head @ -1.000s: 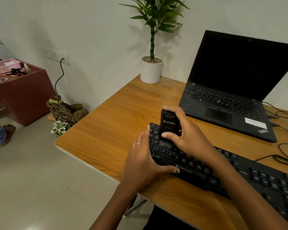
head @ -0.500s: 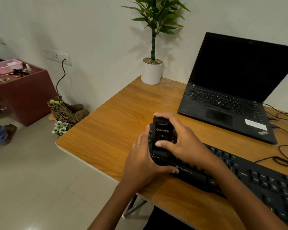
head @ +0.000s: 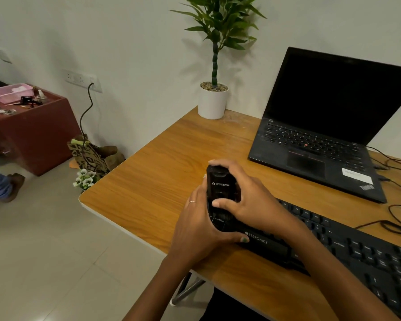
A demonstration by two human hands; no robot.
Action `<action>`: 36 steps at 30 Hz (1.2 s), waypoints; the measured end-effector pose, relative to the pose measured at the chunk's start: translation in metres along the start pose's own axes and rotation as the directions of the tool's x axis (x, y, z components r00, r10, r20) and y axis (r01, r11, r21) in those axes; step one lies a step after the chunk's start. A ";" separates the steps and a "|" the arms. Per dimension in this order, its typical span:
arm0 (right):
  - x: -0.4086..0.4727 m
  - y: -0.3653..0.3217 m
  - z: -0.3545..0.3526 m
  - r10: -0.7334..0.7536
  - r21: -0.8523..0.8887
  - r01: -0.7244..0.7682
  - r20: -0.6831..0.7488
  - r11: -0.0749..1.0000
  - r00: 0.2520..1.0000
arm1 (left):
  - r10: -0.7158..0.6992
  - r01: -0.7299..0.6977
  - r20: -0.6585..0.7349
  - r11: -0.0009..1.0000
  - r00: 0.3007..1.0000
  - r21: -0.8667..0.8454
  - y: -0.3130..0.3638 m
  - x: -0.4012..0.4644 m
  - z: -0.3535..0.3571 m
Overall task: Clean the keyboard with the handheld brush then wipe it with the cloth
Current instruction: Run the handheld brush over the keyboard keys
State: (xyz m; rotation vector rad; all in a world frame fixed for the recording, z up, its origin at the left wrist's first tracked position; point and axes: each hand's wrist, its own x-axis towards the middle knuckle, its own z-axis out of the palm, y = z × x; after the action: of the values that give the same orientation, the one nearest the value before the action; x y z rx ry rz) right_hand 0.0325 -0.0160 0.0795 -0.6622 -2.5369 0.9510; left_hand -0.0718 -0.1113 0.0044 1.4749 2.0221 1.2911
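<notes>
At the table's (head: 153, 181) left front edge, the left hand (head: 197, 230) grips the end of the black Zebronics keyboard (head: 357, 251), the right hand's (head: 248, 202) fingers wrap the black handheld brush (head: 219, 184) standing on its keys, with a potted plant (head: 213, 98) at the back edge and an open laptop (head: 322, 135) rightward.

Colours and patterns, desk scene
Black keyboard (head: 347, 249), brush (head: 220, 186), laptop (head: 322, 140); orange-brown wood-grain desk (head: 162, 181); white pot (head: 212, 103); pink tray (head: 9, 92).
</notes>
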 end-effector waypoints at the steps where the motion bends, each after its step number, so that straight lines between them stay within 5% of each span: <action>1: 0.002 0.002 -0.002 0.009 -0.010 -0.009 -0.018 1.000 1.000 | 0.003 -0.003 0.001 1.000 1.000 0.006 0.000 0.000 0.000; 4: 0.004 0.007 -0.004 0.052 -0.017 -0.054 -0.116 0.998 0.992 | -0.001 0.001 -0.003 1.000 1.000 0.019 0.001 -0.002 -0.001; 8: -0.005 -0.003 0.002 -0.006 -0.024 0.006 -0.013 1.000 1.000 | -0.011 0.011 0.004 1.000 1.000 0.007 -0.002 0.000 0.001; 22: -0.016 0.002 -0.001 0.012 0.053 -0.006 -0.097 0.999 0.995 | 0.006 -0.006 0.037 1.000 0.999 0.012 0.001 -0.002 -0.002; 25: -0.022 -0.004 0.003 -0.010 0.082 0.011 -0.016 0.997 1.000 | 0.038 -0.040 0.013 0.980 0.999 0.194 -0.005 0.000 -0.005; 27: -0.019 0.002 0.002 0.018 0.068 -0.012 -0.090 0.998 0.996 | 0.029 -0.031 0.013 0.962 1.000 0.271 -0.008 -0.003 -0.010; 36: -0.019 0.000 0.004 -0.003 0.047 0.007 -0.101 0.999 0.995 | -0.014 0.011 0.094 0.999 0.996 0.035 -0.010 -0.008 -0.019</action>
State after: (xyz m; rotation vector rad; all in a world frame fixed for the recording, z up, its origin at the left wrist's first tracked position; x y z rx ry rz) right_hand 0.0464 -0.0284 0.0738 -0.6724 -2.4189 0.9483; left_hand -0.0873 -0.1281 0.0049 1.5067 1.9995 1.1650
